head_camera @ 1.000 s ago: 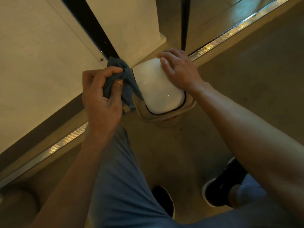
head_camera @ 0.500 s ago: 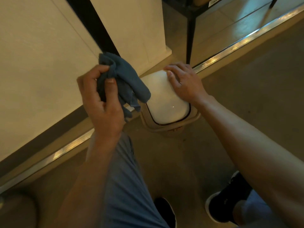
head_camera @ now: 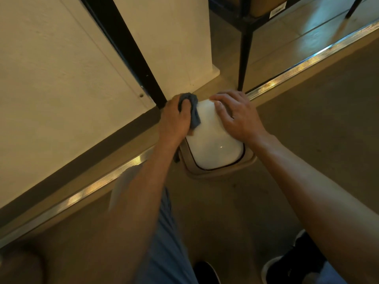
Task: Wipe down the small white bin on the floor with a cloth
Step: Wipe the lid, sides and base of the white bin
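The left hand (head_camera: pixel 174 117) clutches the cloth (head_camera: pixel 192 107) against the bin (head_camera: pixel 213 148)'s left side; the right hand (head_camera: pixel 238 117) rests flat, fingers spread, on its lid.

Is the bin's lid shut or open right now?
Shut: the white lid sits flush inside the bin rim, right hand resting on it.

Cream wall (head_camera: pixel 51 68), beige floor (head_camera: pixel 328 119) w/ metal strip (head_camera: pixel 307 64).

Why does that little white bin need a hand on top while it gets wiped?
The bin looks small and plastic, so probably light and likely to slide or tip. Its lid looks glossy, maybe slippery. The right hand seems to steady it while the left hand wipes.
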{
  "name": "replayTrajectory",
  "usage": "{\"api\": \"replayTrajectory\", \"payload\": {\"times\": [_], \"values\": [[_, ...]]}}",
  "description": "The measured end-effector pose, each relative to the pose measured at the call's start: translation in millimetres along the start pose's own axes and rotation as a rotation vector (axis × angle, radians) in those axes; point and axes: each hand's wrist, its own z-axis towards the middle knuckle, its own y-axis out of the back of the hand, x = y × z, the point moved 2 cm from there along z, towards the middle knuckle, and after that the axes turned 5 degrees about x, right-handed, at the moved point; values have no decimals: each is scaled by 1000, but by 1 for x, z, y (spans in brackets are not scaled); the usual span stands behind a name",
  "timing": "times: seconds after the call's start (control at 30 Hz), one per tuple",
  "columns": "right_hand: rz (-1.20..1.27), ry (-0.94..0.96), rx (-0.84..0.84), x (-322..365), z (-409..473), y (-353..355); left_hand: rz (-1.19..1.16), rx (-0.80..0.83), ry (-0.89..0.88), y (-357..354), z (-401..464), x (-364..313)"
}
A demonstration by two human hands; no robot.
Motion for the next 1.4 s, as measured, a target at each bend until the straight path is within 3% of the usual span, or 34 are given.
{"api": "replayTrajectory", "payload": {"times": [0.07, 0.13, 0.23, 0.33, 0.5, 0.7, 0.8, 1.0, 1.2, 1.27, 1.4], "values": [[-9, 2, -19, 1, 0, -1, 226, 296, 86, 4, 36, -16], [-33, 4, -40, 3, 1, -1, 397, 481, 97, -7, 55, -42], [-25, 7, -83, 3, 1, -1, 303, 604, 54, -23, 64, -68], [-14, -14, -93, 3, 1, -2, 383, 684, -20, -5, 61, -57], [-7, -15, -105, 3, 1, -3, 281, 610, 62, 33, 50, -9], [-7, -9, -136, 4, 1, -2, 234, 782, 28, -7, 73, -55], [-12, -12, -131, 4, 1, -2, 238, 806, 6, 0, 72, -47], [-10, -29, -93, 6, 1, -3, -3, 642, 102, 39, 56, 25], [-20, -19, -99, 8, 1, 0, 84, 774, -10, 2, 76, -22], [-17, -23, -89, 7, 1, 0, 98, 697, -33, 1, 79, -18], [-26, -42, -77, 9, 1, -1, -406, 380, 205, 8, 39, 22]]}}
